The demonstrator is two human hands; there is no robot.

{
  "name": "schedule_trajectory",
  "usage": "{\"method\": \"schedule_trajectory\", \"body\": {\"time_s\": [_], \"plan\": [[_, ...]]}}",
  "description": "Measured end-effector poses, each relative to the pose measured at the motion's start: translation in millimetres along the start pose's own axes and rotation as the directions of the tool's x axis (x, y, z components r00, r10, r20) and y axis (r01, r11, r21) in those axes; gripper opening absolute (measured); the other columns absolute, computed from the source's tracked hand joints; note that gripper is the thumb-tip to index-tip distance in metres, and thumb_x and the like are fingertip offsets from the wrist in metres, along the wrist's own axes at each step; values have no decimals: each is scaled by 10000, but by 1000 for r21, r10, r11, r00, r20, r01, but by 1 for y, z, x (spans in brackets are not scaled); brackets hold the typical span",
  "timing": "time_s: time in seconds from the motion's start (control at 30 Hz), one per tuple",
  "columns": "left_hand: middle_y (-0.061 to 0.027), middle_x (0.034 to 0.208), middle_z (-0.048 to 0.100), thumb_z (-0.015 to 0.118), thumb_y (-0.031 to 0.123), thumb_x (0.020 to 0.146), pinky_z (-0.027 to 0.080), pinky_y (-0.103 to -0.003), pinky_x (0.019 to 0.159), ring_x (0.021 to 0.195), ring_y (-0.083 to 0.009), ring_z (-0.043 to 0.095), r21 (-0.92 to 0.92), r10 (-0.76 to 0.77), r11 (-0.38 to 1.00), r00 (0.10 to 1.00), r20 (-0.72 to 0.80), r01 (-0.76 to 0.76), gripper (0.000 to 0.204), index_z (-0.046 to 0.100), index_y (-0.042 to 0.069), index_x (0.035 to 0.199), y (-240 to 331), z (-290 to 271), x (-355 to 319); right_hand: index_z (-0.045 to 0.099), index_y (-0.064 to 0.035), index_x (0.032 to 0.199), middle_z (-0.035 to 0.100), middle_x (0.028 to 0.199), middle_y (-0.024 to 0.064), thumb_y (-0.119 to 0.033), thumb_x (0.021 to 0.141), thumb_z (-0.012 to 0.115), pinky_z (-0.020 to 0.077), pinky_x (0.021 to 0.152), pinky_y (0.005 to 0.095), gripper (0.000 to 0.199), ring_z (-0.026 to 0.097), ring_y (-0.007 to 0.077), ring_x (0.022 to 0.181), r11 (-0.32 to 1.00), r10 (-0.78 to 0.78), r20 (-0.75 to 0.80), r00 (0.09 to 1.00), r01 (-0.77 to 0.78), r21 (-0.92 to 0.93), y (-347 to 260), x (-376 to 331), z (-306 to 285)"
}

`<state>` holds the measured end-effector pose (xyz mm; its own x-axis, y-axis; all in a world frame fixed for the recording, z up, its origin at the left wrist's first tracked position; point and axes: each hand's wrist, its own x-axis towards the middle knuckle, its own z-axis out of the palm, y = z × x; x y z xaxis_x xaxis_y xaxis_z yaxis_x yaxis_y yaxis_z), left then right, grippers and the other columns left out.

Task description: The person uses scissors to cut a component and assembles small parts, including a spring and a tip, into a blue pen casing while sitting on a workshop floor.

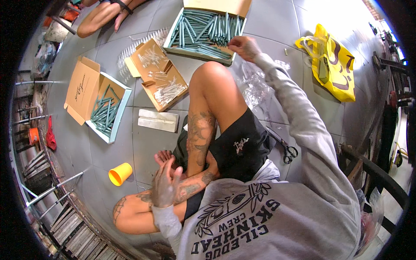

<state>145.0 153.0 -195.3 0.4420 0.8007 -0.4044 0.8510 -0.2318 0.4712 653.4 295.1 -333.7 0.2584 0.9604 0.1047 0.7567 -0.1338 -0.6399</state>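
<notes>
At the right rim of a box (198, 55) full of slim dark-green sticks (197, 27), my right hand (245, 47) has its fingers curled and drawn together. Whatever its fingertips may hold is too small to make out. My left hand (165, 183) is raised above my crossed leg, fingers apart and nothing in it. Ahead of my raised knee lies an open cardboard box (149, 89) with small white and clear pieces (170, 92). A second lidded box (123, 95), farther left, holds more green sticks (106, 112).
A white block (158, 120) and an orange cup (120, 174) on its side lie to the left. Black-handled scissors (289, 152), crumpled clear plastic (255, 84) and a yellow bag (331, 65) are at the right. Another person's leg (97, 18) shows at the far left.
</notes>
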Motion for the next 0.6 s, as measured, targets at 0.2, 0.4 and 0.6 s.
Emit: {"method": "schedule_trajectory", "body": {"time_s": [0.2, 0.4, 0.6], "plan": [[-323, 1487, 351, 493, 509, 989, 350, -526, 1080, 1316, -452, 434, -143, 145, 973, 962, -230, -181, 819, 226, -70, 1503, 49, 100, 46, 682, -82, 1001, 688, 1012, 125, -258, 821, 724, 545, 805, 462, 255, 676, 339, 958, 930, 15, 268, 963, 85, -358, -3, 27, 47], [-351, 1483, 322, 568, 403, 970, 370, -522, 1060, 1306, -502, 419, -103, 143, 978, 940, -311, -183, 831, 154, -52, 1529, 47, 120, 51, 656, -104, 1046, 697, 986, 138, -174, 812, 677, 548, 783, 486, 245, 685, 366, 930, 899, 72, 275, 959, 57, -434, -2, 32, 47], [-350, 1481, 322, 575, 489, 940, 367, -523, 1058, 1311, -499, 412, -92, 97, 988, 960, -261, -125, 905, 146, -45, 1532, 49, 118, 56, 721, -127, 997, 718, 936, 137, -245, 758, 717, 557, 770, 445, 267, 705, 343, 881, 907, 32, 390, 920, 137, -398, 1, 43, 35]]}}
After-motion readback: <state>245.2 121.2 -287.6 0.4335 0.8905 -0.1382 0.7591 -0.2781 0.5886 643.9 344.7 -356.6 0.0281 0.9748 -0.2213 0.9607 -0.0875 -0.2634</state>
